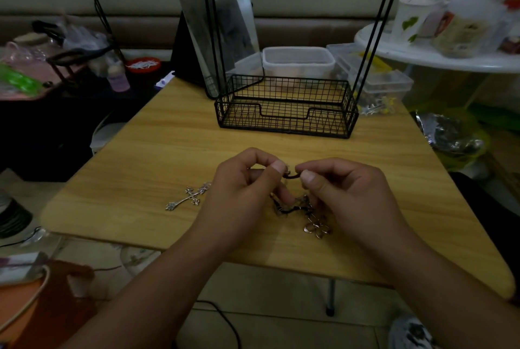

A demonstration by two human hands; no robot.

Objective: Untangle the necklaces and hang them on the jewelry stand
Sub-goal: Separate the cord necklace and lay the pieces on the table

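Observation:
A tangle of dark cords (292, 208) with a flower-shaped metal pendant (317, 228) lies on the wooden table (157, 151) between my hands. My left hand (242, 194) and my right hand (346, 194) each pinch the same short loop of dark cord (292, 176), thumbs almost touching, just above the table. A silver cross pendant (187, 198) lies flat to the left of my left hand. The black wire jewelry stand (284, 112) stands behind, with a mesh basket base and tall rods rising out of view; its hooks show at the top edge.
A mirror (213, 25) leans behind the stand's left rods. Clear plastic boxes (298, 61) sit behind the basket and at the table's back right. Clutter fills a side surface at left and a white round table (439, 53) at right. A cable runs across the floor below.

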